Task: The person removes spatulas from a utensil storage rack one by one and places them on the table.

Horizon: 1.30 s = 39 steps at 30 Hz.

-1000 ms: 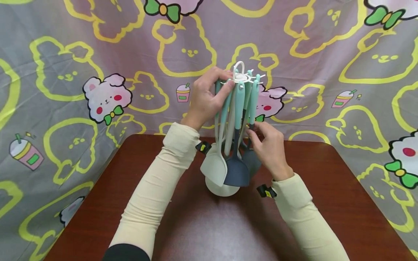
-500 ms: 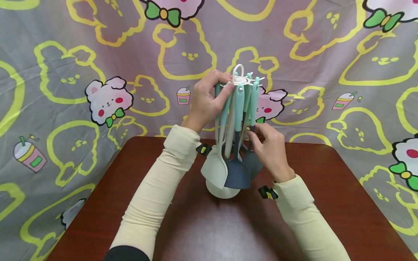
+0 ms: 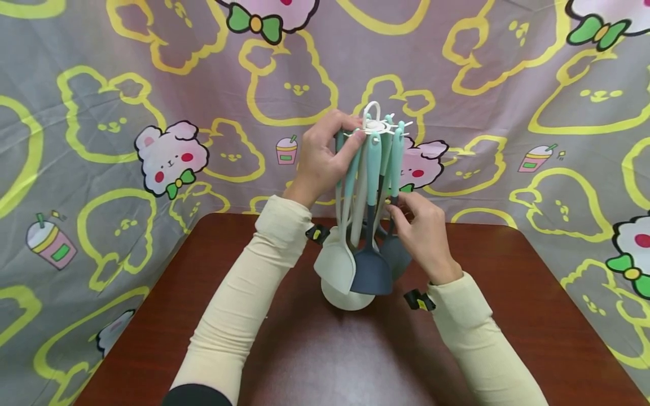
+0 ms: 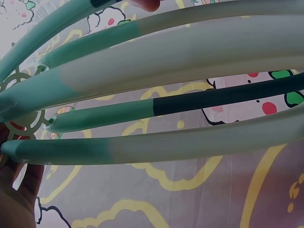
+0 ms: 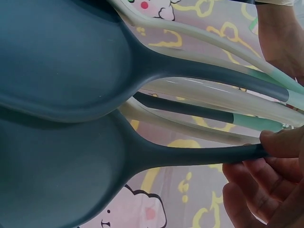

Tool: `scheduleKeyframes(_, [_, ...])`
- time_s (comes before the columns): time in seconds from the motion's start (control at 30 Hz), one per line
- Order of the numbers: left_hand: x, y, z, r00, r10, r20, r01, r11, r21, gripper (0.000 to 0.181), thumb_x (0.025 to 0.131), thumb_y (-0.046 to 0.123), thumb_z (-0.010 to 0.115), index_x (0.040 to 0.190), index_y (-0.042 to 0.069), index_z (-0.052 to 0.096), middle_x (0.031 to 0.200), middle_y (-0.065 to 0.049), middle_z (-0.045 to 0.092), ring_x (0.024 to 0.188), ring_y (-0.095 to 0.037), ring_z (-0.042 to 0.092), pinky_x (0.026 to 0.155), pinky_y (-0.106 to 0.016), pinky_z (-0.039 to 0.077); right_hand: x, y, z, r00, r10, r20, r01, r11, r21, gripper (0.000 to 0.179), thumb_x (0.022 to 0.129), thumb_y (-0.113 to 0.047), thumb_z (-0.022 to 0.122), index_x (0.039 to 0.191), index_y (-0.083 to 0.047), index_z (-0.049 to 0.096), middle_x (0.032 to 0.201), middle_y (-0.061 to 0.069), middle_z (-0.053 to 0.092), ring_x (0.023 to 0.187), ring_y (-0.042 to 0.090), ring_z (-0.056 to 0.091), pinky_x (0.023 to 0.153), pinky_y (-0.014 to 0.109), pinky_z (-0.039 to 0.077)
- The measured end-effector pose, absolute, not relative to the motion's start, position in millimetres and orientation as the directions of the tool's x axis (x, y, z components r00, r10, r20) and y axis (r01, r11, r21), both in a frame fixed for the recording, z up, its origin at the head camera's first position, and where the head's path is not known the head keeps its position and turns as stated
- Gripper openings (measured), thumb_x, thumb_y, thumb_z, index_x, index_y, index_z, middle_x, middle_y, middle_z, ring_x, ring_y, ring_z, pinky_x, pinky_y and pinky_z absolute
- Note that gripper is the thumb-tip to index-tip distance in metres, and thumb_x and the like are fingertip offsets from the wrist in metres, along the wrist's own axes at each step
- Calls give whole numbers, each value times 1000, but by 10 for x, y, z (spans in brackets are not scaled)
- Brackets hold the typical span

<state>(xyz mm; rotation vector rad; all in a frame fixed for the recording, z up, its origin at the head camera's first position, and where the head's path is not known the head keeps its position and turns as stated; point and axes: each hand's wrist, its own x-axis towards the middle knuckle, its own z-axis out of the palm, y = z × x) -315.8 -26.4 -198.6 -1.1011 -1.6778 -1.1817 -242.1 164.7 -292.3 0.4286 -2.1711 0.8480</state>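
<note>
A white utensil rack [image 3: 347, 298] stands upright on the table, several kitchen utensils with mint handles hanging from its hooked top ring. My left hand [image 3: 325, 155] grips that ring from the left, thumb in front. At the right, my right hand [image 3: 425, 231] pinches a dark grey spatula [image 5: 61, 175] on its shaft, just under the mint handle; the handle's top is still at a hook. In front hang another dark grey spatula [image 3: 373, 273] and a pale grey spatula [image 3: 336, 268]. The left wrist view shows a dark-shafted utensil [image 4: 209, 100] among pale ones.
The rack stands on a dark brown table [image 3: 213, 270], towards its far side. A patterned cloth [image 3: 228, 67] with yellow outlines hangs close behind the table and along both sides.
The head view has shifted slightly. Both hands keep their holds on the rack and the spatula, and the spatula shows only a very slight shift to the right.
</note>
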Motion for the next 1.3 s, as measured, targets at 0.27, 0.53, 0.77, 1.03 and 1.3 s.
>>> scheduleKeyframes(0.27, [-3165,-264,-1986,-306,202,930,944,192,269,12,92,10,64,94,-1,66,100,-16,71,103,-24,70,94,-22,52,-2433,1644,-2926,-659,-43,751,-535,729,-427,12,90,-10,71,98,0,71,87,14,70,74,25,69,64,42,59])
scheduleKeyframes(0.53, [-3190,-245,-2009,-309,198,930,944,180,275,11,93,9,63,93,-1,66,99,-16,71,105,-24,70,96,-22,52,-2446,1662,-2935,-660,-47,750,-536,729,-427,11,91,-9,70,97,0,71,87,14,70,73,25,70,65,43,60])
scheduleKeyframes(0.77, [-3195,-244,-2001,-298,200,934,947,182,263,12,92,9,63,94,-2,66,99,-17,71,104,-25,69,95,-22,52,-2451,1684,-2911,-642,-48,765,-542,734,-409,12,90,-9,71,96,1,71,84,15,69,72,26,69,65,43,60])
scheduleKeyframes(1.03, [-3202,-236,-2024,-301,201,932,946,186,266,12,92,9,63,94,-2,66,100,-16,71,105,-25,70,96,-21,51,-2460,1716,-2913,-633,-47,773,-543,739,-399,9,89,-9,72,93,0,71,82,15,69,72,27,69,64,43,59])
scheduleKeyframes(1.3, [-3234,-230,-2014,-274,190,943,955,169,244,11,92,8,63,93,-2,66,99,-17,71,104,-26,70,97,-22,52,-2478,1720,-2911,-624,-40,780,-551,731,-402,10,89,-8,72,92,1,71,81,14,69,70,25,69,64,43,60])
